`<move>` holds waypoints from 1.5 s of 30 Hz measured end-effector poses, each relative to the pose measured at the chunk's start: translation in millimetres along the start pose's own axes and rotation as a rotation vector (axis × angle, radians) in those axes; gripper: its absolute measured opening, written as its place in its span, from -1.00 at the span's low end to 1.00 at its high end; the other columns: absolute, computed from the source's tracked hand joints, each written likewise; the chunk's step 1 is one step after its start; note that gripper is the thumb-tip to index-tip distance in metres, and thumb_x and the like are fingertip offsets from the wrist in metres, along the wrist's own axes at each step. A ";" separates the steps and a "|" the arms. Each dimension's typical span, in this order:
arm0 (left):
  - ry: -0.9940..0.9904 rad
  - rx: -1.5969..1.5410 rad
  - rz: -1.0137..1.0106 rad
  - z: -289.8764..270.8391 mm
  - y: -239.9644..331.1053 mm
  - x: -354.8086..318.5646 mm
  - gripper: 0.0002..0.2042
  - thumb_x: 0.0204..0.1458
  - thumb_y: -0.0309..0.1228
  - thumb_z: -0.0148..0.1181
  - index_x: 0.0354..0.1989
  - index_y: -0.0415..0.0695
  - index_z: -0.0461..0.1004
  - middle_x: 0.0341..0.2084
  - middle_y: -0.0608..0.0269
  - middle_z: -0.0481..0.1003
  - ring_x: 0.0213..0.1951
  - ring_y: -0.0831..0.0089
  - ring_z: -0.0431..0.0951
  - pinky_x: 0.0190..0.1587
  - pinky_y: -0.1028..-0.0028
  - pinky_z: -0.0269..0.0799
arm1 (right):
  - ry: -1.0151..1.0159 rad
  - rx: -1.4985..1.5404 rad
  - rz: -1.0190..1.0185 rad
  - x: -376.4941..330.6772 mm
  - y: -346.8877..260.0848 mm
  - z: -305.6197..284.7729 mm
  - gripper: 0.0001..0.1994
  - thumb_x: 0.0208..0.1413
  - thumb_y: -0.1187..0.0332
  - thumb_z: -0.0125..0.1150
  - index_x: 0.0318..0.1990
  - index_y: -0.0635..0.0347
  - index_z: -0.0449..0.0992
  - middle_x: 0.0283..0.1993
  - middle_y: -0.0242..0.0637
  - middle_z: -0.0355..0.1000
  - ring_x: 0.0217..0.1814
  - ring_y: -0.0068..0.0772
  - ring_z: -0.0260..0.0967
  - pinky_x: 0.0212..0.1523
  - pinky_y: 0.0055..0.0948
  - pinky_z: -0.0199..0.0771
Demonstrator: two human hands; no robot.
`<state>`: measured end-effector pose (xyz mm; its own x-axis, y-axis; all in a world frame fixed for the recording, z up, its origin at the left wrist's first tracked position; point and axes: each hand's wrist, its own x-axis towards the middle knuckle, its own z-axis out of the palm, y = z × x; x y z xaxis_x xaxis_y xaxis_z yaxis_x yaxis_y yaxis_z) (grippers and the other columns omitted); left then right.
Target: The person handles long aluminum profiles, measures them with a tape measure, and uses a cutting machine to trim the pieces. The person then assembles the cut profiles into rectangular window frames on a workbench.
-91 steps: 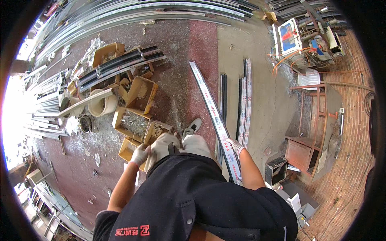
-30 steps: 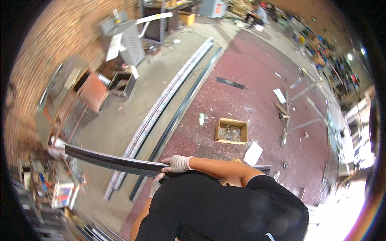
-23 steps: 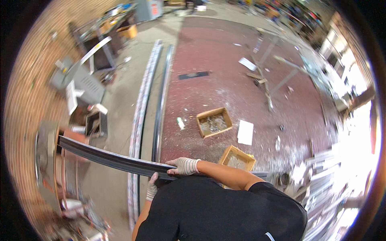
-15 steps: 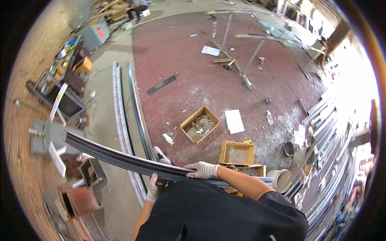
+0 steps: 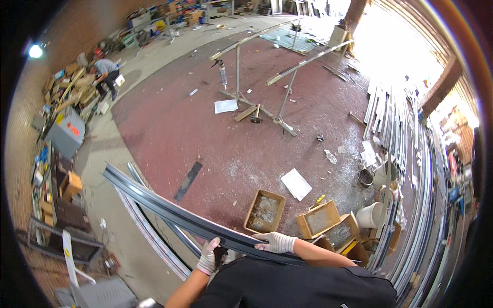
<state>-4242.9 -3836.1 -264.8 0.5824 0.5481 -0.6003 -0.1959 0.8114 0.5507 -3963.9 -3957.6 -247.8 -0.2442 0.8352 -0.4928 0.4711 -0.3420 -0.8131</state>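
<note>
A long dark grey metal profile [image 5: 169, 208] runs across in front of my body, its far end pointing up to the left. My left hand [image 5: 209, 257], in a whitish knit glove, is closed on its near edge, thumb up against the side. Farther right, my right hand [image 5: 277, 242], gloved the same way, grips the profile from above with its fingers over the upper edge. The profile's right end is hidden by my arm and black shirt. Beneath it, a wrapped long profile [image 5: 149, 238] lies on the concrete floor.
Cardboard boxes of small metal parts, such as the open box [image 5: 265, 210], sit ahead on the red floor. A white bucket [image 5: 370, 214] and long metal bars [image 5: 423, 205] lie to the right. A trestle [image 5: 238, 66] stands farther off. A person [image 5: 106, 74] bends at far left.
My body and view have turned to the right, and the held profile has swung with me, its far end now farther up the floor. Both hands keep their hold.
</note>
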 end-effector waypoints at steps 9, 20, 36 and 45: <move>-0.303 0.098 0.034 26.7 159.9 147.1 -0.43 0.05 -0.07 0.36 0.15 -0.13 0.39 -0.02 0.21 0.50 0.08 0.28 0.49 0.21 0.26 0.38 | 0.183 0.181 0.203 134.6 -53.8 -98.1 -0.29 0.30 -0.19 0.04 0.31 0.28 0.35 0.13 0.05 0.51 0.22 -0.15 0.45 0.23 -0.31 0.39; -0.314 0.467 -0.057 106.8 387.9 371.3 -0.18 -0.13 0.22 0.43 0.14 -0.19 0.37 -0.16 0.31 0.44 -0.19 0.44 0.44 -0.05 0.39 0.44 | 0.339 0.255 0.088 313.8 -105.1 -359.3 -0.25 0.25 -0.22 0.10 0.24 0.38 0.42 0.08 0.07 0.54 0.16 -0.10 0.49 0.23 -0.24 0.40; -0.833 0.348 -0.167 221.1 585.9 701.4 -0.28 0.01 0.05 0.40 0.23 -0.18 0.35 0.09 0.18 0.48 0.17 0.27 0.44 0.27 0.28 0.30 | 0.701 0.357 0.242 477.3 -132.4 -622.5 -0.51 0.31 0.04 0.20 0.19 0.24 0.52 -0.17 -0.40 0.56 -0.10 -0.60 0.36 0.02 -0.51 0.41; -0.910 0.134 -0.285 330.5 617.6 859.8 -0.31 0.00 -0.31 0.42 0.33 -0.08 0.28 0.18 0.24 0.40 0.26 0.24 0.37 0.36 0.19 0.23 | 0.757 0.361 0.381 515.0 -86.6 -786.8 -0.49 0.32 -0.01 0.17 0.13 0.30 0.55 -0.26 -0.48 0.53 -0.17 -0.63 0.34 -0.07 -0.54 0.42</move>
<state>-3602.3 -2930.9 -249.3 0.9942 -0.0797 -0.0726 0.1066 0.8291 0.5489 -3463.7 -3158.9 -187.3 0.5529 0.6542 -0.5161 0.0818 -0.6590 -0.7477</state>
